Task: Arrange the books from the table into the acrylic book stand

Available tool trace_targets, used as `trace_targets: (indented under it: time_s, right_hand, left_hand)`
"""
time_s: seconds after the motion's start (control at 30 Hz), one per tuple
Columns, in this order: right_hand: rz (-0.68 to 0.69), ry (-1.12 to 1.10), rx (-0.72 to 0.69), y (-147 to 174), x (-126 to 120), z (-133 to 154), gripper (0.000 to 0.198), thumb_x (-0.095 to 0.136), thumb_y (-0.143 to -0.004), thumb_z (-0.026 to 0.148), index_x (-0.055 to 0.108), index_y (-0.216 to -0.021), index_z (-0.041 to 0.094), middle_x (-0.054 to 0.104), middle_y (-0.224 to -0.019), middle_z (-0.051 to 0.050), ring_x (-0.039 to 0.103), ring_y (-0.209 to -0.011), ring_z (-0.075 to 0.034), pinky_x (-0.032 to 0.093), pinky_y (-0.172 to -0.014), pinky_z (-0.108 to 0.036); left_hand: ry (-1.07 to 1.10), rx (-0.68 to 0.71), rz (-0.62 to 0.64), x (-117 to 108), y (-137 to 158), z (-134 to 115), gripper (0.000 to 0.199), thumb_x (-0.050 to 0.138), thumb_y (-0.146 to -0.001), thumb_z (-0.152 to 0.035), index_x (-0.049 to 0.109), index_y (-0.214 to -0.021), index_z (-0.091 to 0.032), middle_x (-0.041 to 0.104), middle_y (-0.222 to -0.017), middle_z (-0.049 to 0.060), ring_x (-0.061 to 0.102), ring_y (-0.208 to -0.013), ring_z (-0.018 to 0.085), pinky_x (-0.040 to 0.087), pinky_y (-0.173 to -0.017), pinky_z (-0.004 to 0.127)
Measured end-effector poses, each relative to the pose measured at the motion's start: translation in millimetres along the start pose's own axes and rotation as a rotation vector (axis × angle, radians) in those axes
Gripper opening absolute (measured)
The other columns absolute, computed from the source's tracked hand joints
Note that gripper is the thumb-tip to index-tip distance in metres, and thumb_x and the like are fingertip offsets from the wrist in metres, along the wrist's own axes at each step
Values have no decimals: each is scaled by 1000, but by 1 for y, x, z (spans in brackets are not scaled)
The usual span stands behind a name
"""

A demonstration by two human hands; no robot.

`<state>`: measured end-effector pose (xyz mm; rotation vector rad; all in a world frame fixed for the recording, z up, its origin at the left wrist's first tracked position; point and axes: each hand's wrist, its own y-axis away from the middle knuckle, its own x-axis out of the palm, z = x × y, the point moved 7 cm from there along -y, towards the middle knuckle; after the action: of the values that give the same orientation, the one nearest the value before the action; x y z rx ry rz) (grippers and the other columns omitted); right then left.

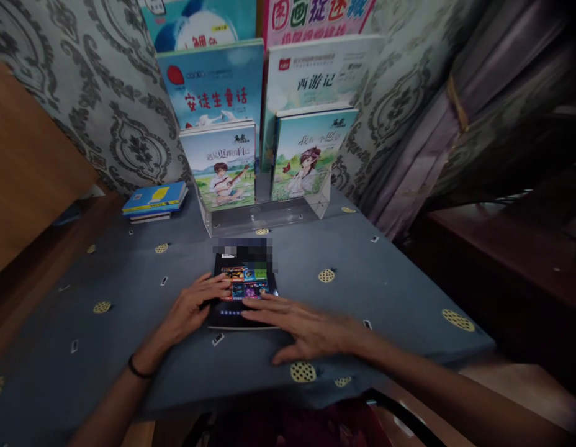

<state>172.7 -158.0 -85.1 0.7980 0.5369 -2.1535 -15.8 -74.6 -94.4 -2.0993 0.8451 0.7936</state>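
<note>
A black book (232,316) with small colourful pictures on its cover lies closed on the blue-grey tablecloth in front of me. My left hand (193,303) rests at the book's left edge, fingers stretched over the cover. Across the lower right part of the cover lies my right hand (300,323), its fingers extended and its thumb spread out over the cloth. Neither hand grips the book. Part of the cover is hidden under my fingers, and its top is blurred out.
Behind the book, a clear acrylic stand (264,217) holds several upright books in tiers. A small stack of books (155,202) lies at the back left. Patterned curtains (143,136) hang behind the table (390,310). A brown wooden panel (31,167) stands at left.
</note>
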Motion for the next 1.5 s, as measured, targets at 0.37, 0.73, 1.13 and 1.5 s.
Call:
trace_targets:
  time_s: [0.37, 0.73, 1.13, 1.5]
  right_hand:
    - [-418, 88, 16, 19, -43, -59, 44, 52, -101, 29, 50, -144, 33, 53, -149, -6, 47, -140, -22, 37, -117, -52]
    - [-740, -347, 48, -32, -104, -90, 39, 58, -91, 54, 70, -106, 20, 71, -101, -5, 65, -95, -21, 53, -88, -38]
    - [-873, -391, -17, -62, -118, -87, 53, 48, -89, 72, 62, -92, 21, 58, -83, -1, 57, -85, -20, 50, -85, -37]
    - [-923, -246, -6, -51, -130, -74, 40, 45, -96, 60, 53, -102, 21, 57, -91, -1, 54, -85, -18, 48, -82, -33]
  left_hand:
    - [216, -225, -61, -30, -30, 2, 19, 67, -88, -36, 78, -102, -28, 75, -117, 6, 63, -124, 29, 29, -119, 59]
    - [375, -479, -377, -59, -66, 31, 42, 77, -71, -55, 78, -91, -19, 78, -92, 6, 71, -86, 23, 58, -83, 34]
    - [702, -582, -714, -40, -101, 57, 73, 72, -59, -78, 73, -92, -14, 72, -94, 8, 63, -78, 18, 54, -54, 24]
    - [685, -600, -714, -40, -100, 48, 78, 70, -62, -80, 73, -97, -11, 73, -92, 10, 63, -74, 18, 50, -51, 23]
